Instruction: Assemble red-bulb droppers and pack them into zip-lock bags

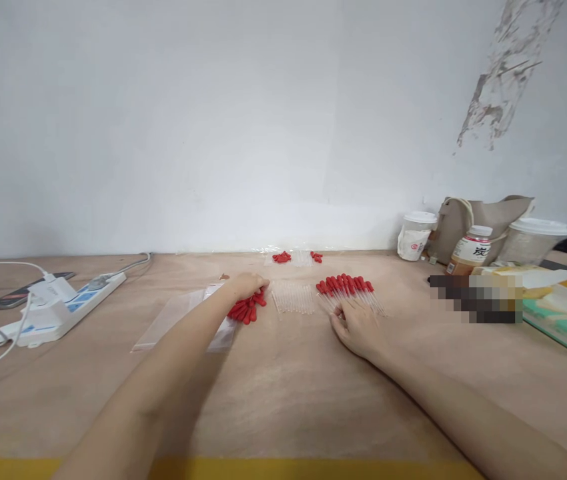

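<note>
My left hand (250,285) reaches over a pile of red rubber bulbs (247,311). Its fingers are bent and drawn together at the pile's upper edge, but whether one bulb is between them is hidden. A row of clear thin tubes (293,299) lies just right of that hand. Farther right, droppers with red bulbs (346,285) lie side by side, bulbs pointing away from me. My right hand (358,325) rests at their lower ends, thumb and fingers curled together on the clear dropper stems.
Clear plastic bags (173,319) lie beneath and left of the bulb pile. More red bulbs (282,257) sit near the wall. A power strip (83,303) with cables and a phone (11,298) are left; a lidded cup (415,237), bottle (472,250) and bag (488,217) stand right.
</note>
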